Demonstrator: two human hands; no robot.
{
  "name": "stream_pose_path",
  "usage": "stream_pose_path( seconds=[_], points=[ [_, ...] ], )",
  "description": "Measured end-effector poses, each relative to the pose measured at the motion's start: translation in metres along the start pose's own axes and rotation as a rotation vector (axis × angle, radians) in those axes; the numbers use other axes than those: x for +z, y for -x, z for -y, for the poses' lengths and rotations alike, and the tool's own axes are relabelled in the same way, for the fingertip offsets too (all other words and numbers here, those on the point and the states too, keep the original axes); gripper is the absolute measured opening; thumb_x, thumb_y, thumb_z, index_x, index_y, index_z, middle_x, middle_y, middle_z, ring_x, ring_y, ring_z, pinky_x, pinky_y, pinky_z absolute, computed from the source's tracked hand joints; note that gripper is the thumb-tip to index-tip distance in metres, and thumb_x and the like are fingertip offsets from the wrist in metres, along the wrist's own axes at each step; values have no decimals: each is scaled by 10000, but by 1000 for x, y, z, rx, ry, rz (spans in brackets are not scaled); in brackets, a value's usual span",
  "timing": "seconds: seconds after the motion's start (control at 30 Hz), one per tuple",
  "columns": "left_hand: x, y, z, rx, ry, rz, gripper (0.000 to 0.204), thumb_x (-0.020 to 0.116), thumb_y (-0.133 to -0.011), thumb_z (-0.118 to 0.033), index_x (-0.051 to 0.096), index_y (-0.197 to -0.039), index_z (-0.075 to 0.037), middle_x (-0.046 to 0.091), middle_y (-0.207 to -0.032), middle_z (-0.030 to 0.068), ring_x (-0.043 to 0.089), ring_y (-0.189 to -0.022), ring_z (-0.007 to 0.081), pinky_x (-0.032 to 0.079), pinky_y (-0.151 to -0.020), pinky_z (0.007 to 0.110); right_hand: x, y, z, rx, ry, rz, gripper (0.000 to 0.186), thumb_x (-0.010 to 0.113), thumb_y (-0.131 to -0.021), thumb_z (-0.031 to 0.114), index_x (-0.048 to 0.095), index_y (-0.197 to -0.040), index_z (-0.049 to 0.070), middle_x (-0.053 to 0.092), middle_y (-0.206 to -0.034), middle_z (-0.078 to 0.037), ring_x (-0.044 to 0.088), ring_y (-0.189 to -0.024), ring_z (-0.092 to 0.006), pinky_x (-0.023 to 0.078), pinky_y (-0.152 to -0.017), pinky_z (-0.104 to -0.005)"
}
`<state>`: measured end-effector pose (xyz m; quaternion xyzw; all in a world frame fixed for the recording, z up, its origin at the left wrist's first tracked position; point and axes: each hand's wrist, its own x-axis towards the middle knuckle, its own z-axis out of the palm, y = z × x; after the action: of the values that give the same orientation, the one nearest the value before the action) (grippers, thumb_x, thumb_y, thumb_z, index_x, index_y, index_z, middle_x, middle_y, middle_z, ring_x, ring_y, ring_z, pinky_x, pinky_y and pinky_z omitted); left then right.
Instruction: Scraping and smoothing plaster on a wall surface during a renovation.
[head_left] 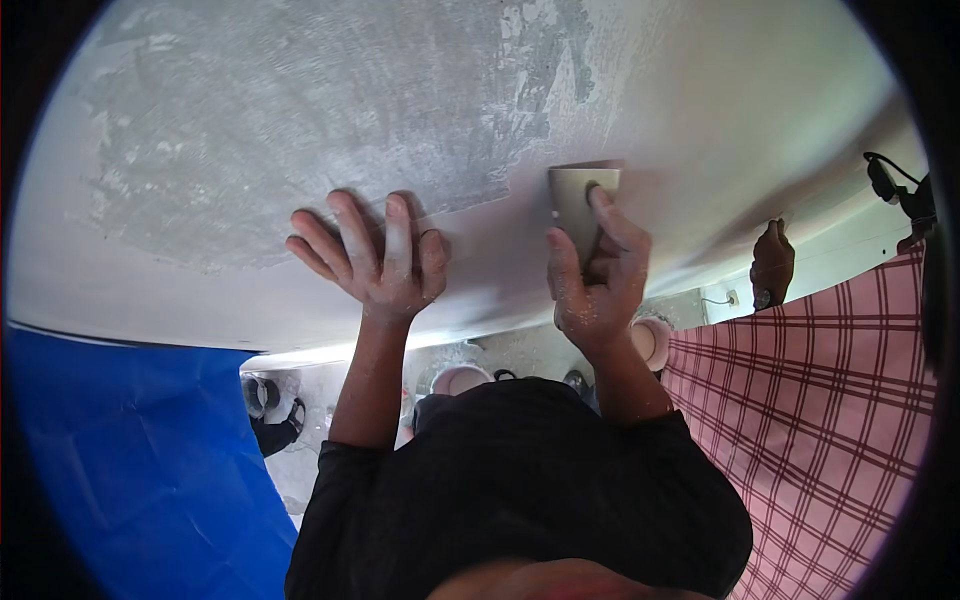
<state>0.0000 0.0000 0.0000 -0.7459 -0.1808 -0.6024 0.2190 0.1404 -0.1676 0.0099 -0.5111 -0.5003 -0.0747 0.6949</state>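
My left hand (372, 262) rests spread against the white wall (680, 90), holding nothing, its fingertips over the lower edge of a rough grey-white patch (300, 100) with uneven borders. To the right of it, my right hand (604, 272) grips a flat metal scraper (570, 198), thumb and forefinger along its face and the broad edge at the wall, a little right of the patch. White dust or paste shows on my fingers.
A blue sheet (120, 430) hangs at lower left, a pink checked cloth (800, 400) at lower right. Pale buckets (460, 380) stand on the grey floor (300, 400). Another person's hand (772, 260) is at the right; someone's shoe (295, 420) shows at left. A socket (731, 298) sits low.
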Motion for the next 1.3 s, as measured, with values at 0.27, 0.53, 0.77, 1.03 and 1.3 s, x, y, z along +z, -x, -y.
stream_pose_path(
  seconds=[0.27, 0.53, 0.77, 1.03, 1.3],
  points=[
    [-1, 4, 2, 37, 12, -15, 527, 416, -1016, -443, 523, -1450, -165, 318, -1551, 323, 124, -1458, 594, 12, -1149, 703, 3, -6, 11, 136, -60, -86, 379, 744, -848, -63, 592, -1196, -73, 710, -1049, -210, 701, -838, -152, 556, -663, -252],
    [1, 4, 3, 50, 20, -13, 518, 424, -1009, -432, 532, -1443, -171, 287, -1569, 317, 97, -1460, 598, 7, -1137, 722, 9, -32, 30, 78, -34, -107, 315, 698, -869, -86, 587, -1163, -53, 711, -963, -183, 607, -631, -102, 455, -511, -225],
    [1, 3, 5, 66, 24, -12, 516, 438, -1001, -432, 546, -1431, -168, 289, -1570, 312, 99, -1459, 599, 6, -1139, 721, -2, -19, 29, 148, 36, -83, 308, 767, -817, -50, 665, -1108, -44, 729, -1005, -178, 719, -822, -211, 552, -696, -275],
    [2, 2, 9, 69, 36, -36, 499, 441, -1000, -411, 558, -1422, -171, 297, -1573, 300, 108, -1462, 592, -1, -1145, 711, 2, -27, 34, 67, 107, -70, 277, 755, -831, -44, 671, -1096, -34, 729, -1008, -178, 721, -825, -218, 551, -689, -286],
    [-12, 10, 11, 81, 55, 20, 442, 489, -977, -362, 626, -1354, -178, 334, -1561, 289, 126, -1469, 576, -14, -1159, 685, 6, -25, 35, 34, 161, -77, 296, 755, -833, -42, 672, -1116, -20, 707, -888, -125, 644, -649, -168, 501, -574, -269]
  ],
)
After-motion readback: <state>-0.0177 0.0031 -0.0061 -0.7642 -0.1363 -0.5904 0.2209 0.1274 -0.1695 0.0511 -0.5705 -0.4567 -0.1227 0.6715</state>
